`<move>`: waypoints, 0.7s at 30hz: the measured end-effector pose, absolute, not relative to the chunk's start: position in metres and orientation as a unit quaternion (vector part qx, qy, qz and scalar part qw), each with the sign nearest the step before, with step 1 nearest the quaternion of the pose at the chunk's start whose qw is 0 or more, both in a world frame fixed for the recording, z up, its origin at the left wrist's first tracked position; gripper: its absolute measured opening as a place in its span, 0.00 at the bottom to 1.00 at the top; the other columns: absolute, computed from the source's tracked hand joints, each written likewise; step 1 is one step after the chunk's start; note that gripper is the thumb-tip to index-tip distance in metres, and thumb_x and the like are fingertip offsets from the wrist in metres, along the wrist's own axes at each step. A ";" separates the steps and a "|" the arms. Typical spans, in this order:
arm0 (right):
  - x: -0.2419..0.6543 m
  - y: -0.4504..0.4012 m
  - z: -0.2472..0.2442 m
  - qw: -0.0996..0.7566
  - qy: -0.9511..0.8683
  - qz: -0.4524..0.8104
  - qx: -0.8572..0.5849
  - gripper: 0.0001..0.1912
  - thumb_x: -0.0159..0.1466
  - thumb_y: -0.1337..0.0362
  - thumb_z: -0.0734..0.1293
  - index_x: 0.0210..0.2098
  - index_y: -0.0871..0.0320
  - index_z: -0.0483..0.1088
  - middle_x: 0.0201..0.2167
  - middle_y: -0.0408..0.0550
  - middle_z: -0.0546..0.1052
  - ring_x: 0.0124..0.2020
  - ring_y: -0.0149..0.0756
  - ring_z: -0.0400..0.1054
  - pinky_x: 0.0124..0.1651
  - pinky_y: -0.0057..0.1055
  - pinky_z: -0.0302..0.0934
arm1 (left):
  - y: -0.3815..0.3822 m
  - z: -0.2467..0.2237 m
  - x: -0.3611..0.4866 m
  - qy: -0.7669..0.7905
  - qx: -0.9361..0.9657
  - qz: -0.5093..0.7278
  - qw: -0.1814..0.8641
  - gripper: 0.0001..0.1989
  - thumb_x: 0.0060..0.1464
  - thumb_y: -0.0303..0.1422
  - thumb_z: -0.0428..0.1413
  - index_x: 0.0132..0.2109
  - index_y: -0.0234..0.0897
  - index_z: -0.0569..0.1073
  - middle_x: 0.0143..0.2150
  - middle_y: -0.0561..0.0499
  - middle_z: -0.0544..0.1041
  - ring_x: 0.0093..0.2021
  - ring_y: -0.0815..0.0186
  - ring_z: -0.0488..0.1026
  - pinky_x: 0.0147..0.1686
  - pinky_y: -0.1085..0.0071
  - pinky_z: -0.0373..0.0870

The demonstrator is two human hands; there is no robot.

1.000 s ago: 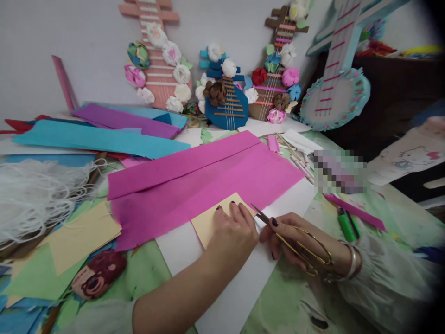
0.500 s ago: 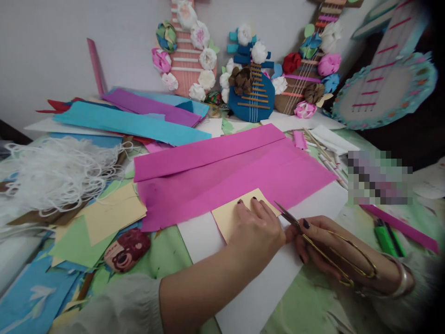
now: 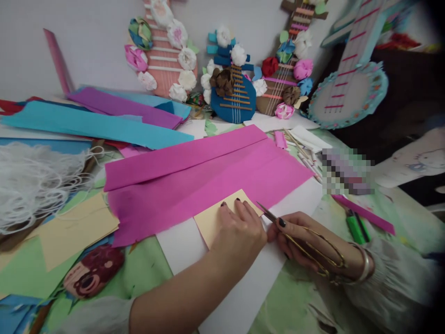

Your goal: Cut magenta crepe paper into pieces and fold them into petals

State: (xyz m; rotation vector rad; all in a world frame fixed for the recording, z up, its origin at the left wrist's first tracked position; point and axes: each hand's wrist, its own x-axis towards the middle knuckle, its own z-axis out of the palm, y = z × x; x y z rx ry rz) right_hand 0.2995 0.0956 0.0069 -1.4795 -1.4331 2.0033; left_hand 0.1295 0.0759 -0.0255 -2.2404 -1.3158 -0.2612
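My left hand (image 3: 239, 229) presses a pale yellow card (image 3: 205, 223) down on a white sheet (image 3: 239, 297), its dark-nailed fingertips bent onto the card. Gold-handled scissors (image 3: 309, 241) are gripped in my right hand (image 3: 301, 234), the blades pointing up and left at the card's right corner. Those blades look nearly together; whether they touch the card, I cannot tell. Both hands almost meet beside that corner. Behind them lies a large magenta crepe paper sheet (image 3: 208, 178), folded along its far edge, its near side under or against the card.
Yellow cards (image 3: 76, 227), white string (image 3: 41, 181) and a maroon bear-printed object (image 3: 93, 271) lie left. Turquoise paper (image 3: 97, 125) is behind. Paper-flower-decorated instrument models, including a blue one (image 3: 232, 99), stand along the wall. A green lighter-like object (image 3: 356, 227) sits right.
The view has turned a little right, so everything sits further left in the picture. Both hands, the card and the scissors keep nearly the same positions relative to each other.
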 end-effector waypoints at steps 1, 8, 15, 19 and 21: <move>0.299 0.096 0.007 0.136 -0.494 0.693 -0.508 0.25 0.58 0.44 0.62 0.30 0.64 0.69 0.15 0.40 0.68 0.08 0.20 0.54 0.10 0.17 0.42 | 0.076 -0.026 0.129 -0.484 -0.830 -0.094 0.263 0.17 0.51 0.22 0.50 0.47 0.19 0.74 0.42 0.26 0.76 0.30 0.52 0.78 0.30 0.57 0.75; 0.295 0.094 0.010 0.132 -0.493 0.698 -0.502 0.28 0.57 0.41 0.62 0.28 0.64 0.69 0.14 0.41 0.67 0.07 0.21 0.54 0.09 0.18 0.44 | 0.076 -0.024 0.129 -0.481 -0.832 -0.082 0.263 0.17 0.51 0.22 0.52 0.48 0.20 0.74 0.42 0.27 0.76 0.32 0.51 0.78 0.34 0.55 0.75; 0.294 0.093 0.010 0.152 -0.483 0.701 -0.502 0.27 0.57 0.42 0.62 0.29 0.64 0.68 0.14 0.40 0.67 0.07 0.20 0.54 0.09 0.17 0.43 | 0.075 -0.024 0.129 -0.477 -0.833 -0.086 0.265 0.16 0.53 0.23 0.51 0.48 0.21 0.74 0.43 0.28 0.76 0.31 0.53 0.78 0.35 0.55 0.75; 0.293 0.094 0.011 0.149 -0.490 0.699 -0.499 0.27 0.57 0.42 0.62 0.28 0.64 0.68 0.12 0.39 0.66 0.07 0.20 0.52 0.09 0.18 0.42 | 0.076 -0.023 0.128 -0.477 -0.834 -0.093 0.262 0.16 0.54 0.25 0.50 0.48 0.20 0.74 0.42 0.27 0.76 0.31 0.52 0.78 0.34 0.54 0.75; 0.293 0.095 0.011 0.149 -0.495 0.696 -0.499 0.27 0.57 0.42 0.62 0.28 0.64 0.68 0.12 0.39 0.66 0.07 0.20 0.51 0.09 0.18 0.41 | 0.076 -0.022 0.128 -0.478 -0.835 -0.093 0.257 0.17 0.55 0.26 0.50 0.48 0.19 0.74 0.42 0.27 0.76 0.31 0.51 0.78 0.34 0.55 0.75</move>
